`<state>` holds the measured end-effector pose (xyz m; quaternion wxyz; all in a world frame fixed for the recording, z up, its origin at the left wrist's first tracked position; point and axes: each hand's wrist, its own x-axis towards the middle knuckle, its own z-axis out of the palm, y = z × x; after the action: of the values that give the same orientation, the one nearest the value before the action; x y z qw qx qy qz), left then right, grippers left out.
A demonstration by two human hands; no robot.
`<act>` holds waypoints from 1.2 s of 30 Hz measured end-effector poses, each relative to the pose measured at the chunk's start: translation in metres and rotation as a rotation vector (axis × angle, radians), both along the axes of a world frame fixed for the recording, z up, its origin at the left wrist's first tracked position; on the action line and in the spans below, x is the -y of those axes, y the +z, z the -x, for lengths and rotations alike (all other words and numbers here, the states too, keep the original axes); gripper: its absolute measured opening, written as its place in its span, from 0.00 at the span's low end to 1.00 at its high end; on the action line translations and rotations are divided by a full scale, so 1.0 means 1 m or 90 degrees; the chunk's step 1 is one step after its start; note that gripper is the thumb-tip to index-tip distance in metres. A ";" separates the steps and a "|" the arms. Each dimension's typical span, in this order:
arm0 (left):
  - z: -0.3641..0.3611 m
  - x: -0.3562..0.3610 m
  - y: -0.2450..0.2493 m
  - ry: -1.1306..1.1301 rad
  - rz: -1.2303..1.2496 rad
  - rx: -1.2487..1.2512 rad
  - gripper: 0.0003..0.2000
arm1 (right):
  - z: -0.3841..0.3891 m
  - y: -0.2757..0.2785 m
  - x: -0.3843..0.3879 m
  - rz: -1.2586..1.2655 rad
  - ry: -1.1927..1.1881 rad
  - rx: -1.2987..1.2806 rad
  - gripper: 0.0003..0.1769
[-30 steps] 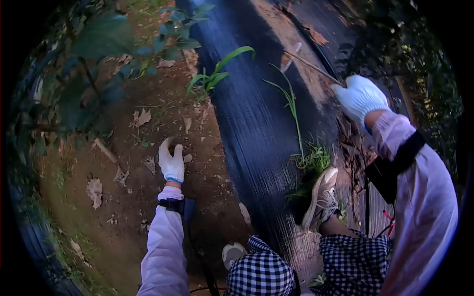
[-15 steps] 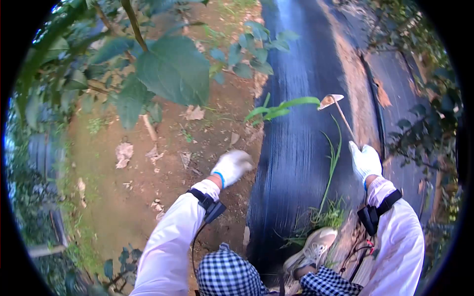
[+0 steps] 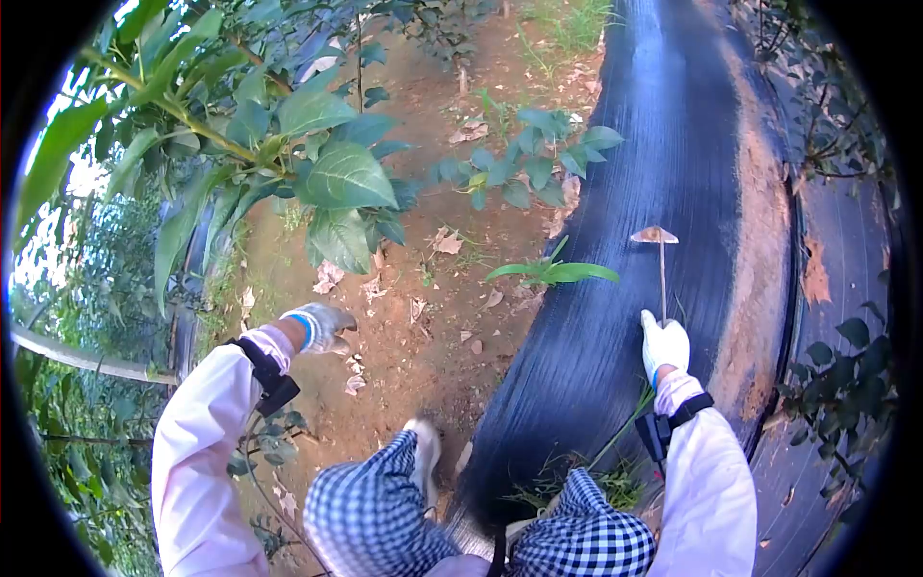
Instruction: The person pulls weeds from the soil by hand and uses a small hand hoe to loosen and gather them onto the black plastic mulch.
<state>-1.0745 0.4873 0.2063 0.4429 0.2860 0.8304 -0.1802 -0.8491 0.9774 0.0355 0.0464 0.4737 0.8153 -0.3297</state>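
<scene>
My right hand (image 3: 664,348), in a white glove, is closed around the thin handle of a small hoe (image 3: 655,235). The hoe's head hangs over the black plastic sheet (image 3: 615,221), pointing away from me. My left hand (image 3: 325,328), gloved in white with a blue cuff, is held out over the brown soil at the left. Its fingers are apart and nothing is in them. A green weed with long leaves (image 3: 558,272) grows at the sheet's left edge, left of the hoe.
Leafy branches (image 3: 336,178) reach in at the upper left. A small plant (image 3: 538,159) stands beside the sheet. Cut or loose grass (image 3: 615,481) lies near my knees. More shrubs (image 3: 846,385) line the right side, and dry leaves (image 3: 447,240) dot the soil.
My left hand has moved left, away from the sheet. My right hand and the hoe have shifted left in view, the hoe now more upright. My legs have moved, and the view has shifted.
</scene>
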 end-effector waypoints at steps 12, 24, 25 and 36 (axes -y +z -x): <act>0.038 -0.046 -0.215 0.434 -0.316 -0.271 0.30 | -0.026 -0.017 -0.002 0.045 -0.046 0.038 0.25; 0.099 -0.063 -0.259 0.475 -0.567 -0.378 0.09 | -0.065 -0.061 0.085 0.225 -0.407 -0.092 0.20; 0.109 -0.061 -0.258 0.562 -0.591 -0.376 0.10 | -0.061 -0.054 0.093 0.267 -0.440 -0.133 0.20; 0.122 -0.068 -0.274 0.491 -0.620 -0.276 0.06 | -0.068 -0.065 0.092 0.229 -0.358 -0.035 0.20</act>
<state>-1.1965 0.5556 -0.0679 0.1181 0.0928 0.9305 0.3342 -0.7809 0.8857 -0.0293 0.0147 0.6553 0.5825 -0.4807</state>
